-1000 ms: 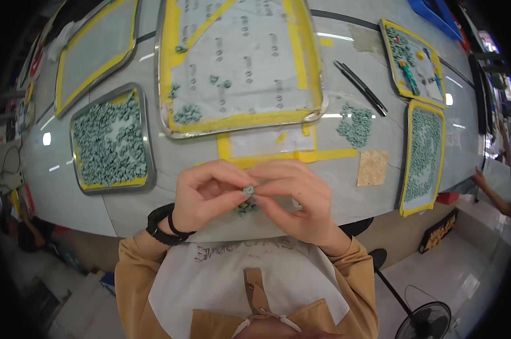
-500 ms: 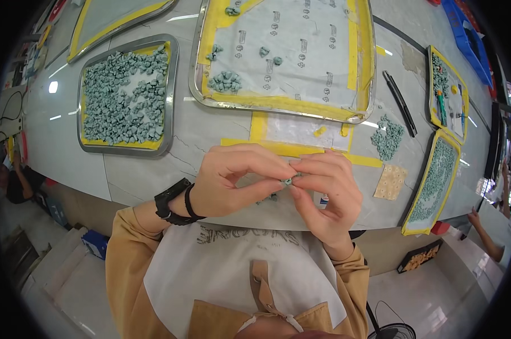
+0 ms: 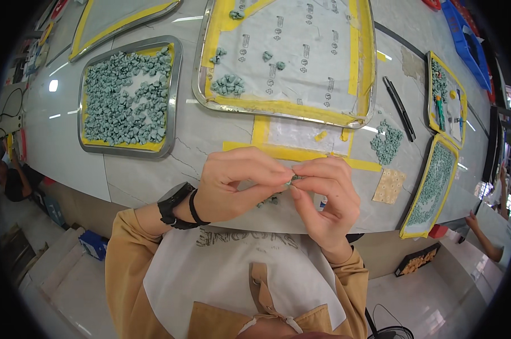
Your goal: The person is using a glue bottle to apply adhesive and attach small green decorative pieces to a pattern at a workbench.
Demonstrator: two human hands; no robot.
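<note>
My left hand (image 3: 227, 183) and my right hand (image 3: 331, 189) meet fingertip to fingertip above the table's near edge. Between their pinched thumbs and fingers is a tiny grey-green piece (image 3: 290, 182), mostly covered by the fingertips; its exact kind is too small to make out. Both hands seem to grip it. Beneath them, a few loose grey-green bits (image 3: 272, 200) lie on the table, partly hidden. Just beyond my fingers is a white sheet (image 3: 289, 133) edged with yellow tape. A small patterned beige square (image 3: 389, 186) lies to the right of my right hand.
Ahead stands a large paper-lined tray (image 3: 278, 111) with a few grey-green clusters. A metal-rimmed tray (image 3: 174, 96) at left is filled with them. Right of centre are a loose pile (image 3: 386, 143) and a slim black tool (image 3: 399, 109). Yellow-edged trays (image 3: 405, 223) line the right; other people work at both sides.
My hands hold nearly the same pose. The left fingers have closed further over the tiny piece, so less of it shows. The whole view has shifted slightly.
</note>
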